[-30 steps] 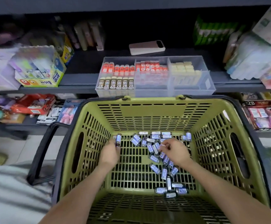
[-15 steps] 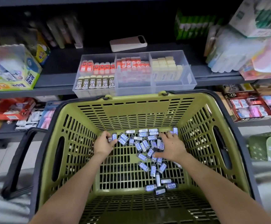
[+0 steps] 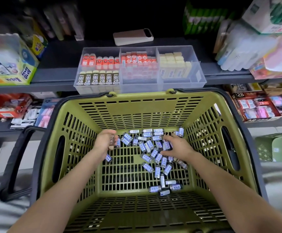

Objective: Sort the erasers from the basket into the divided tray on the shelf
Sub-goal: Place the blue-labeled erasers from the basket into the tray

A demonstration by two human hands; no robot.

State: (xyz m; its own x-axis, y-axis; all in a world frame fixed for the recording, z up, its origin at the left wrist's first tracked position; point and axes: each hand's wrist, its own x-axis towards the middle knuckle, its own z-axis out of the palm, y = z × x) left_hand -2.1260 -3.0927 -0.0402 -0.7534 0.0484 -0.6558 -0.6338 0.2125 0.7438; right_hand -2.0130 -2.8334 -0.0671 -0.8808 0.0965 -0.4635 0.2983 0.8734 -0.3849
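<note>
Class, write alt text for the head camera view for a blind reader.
Inside a green basket, the left hand holds a dark brown eraser while the right hand touches a pile of blue-labelled erasers. Behind, a clear divided tray on the shelf holds orange erasers, 2B erasers and cream erasers.

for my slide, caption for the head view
Left hand and right hand gather erasers in a green basket below the divided tray.

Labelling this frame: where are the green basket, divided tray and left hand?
green basket [image 3: 137, 113]: head view, bare far wall.
divided tray [image 3: 184, 84]: head view, clear front wall, right compartment.
left hand [image 3: 104, 141]: head view, back of hand, which grips a brown eraser [image 3: 111, 140].
</note>
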